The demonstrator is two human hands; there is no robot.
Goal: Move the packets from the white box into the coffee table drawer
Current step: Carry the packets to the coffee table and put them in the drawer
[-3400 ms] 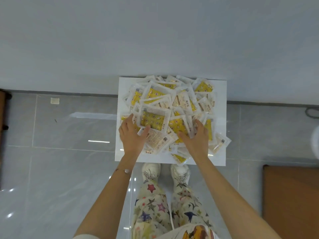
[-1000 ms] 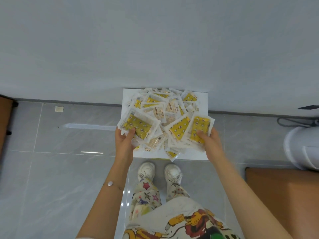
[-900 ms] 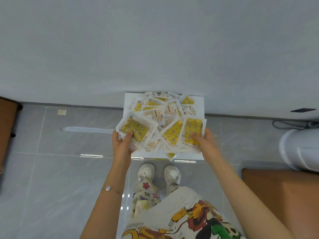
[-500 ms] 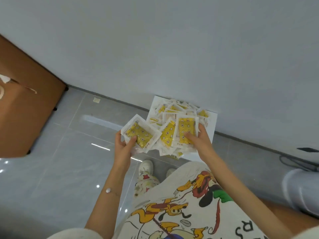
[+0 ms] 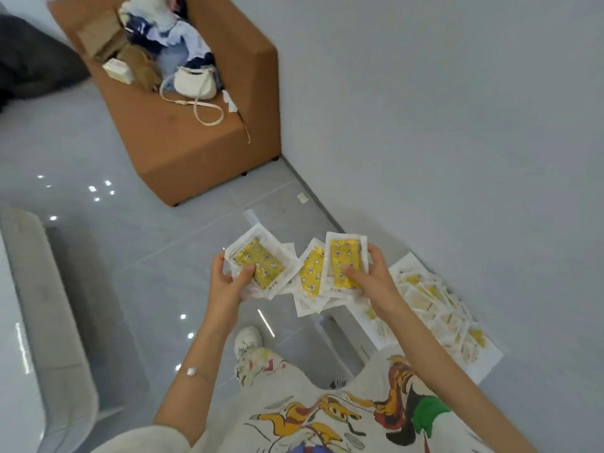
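Step in hand: the carry leg. You hold two fanned bunches of packets (image 5: 261, 268) above the floor tiles, one bunch per hand, and their inner edges overlap slightly in the middle. Your left hand (image 5: 225, 286) pinches its bunch with the thumb on the top yellow face and the fingers (image 5: 218, 261) curled round the outer edge. Your right hand (image 5: 372, 279) clamps the other bunch the same way, thumb on top, fingers wrapped round the far edge. The white box (image 5: 490, 358) sits on the floor against the wall, beside your right forearm, and has plenty of packets in it. My read is that several more loads are needed. The drawer is not in view. The pale grey unit (image 5: 49, 305) at far left may be the coffee table, but it's blurred at the frame edge, so I can't confirm that or see an open drawer. Next move, as I judge it: turn toward that unit. Both hands are full, so if the drawer is closed you should merge the bunches into one hand first. The wrappers look slick and the fans are loose, so expect the lower packets to slip; square them up before you move. The brown sofa (image 5: 196, 148) with the white bag (image 5: 195, 83) is well off your path.
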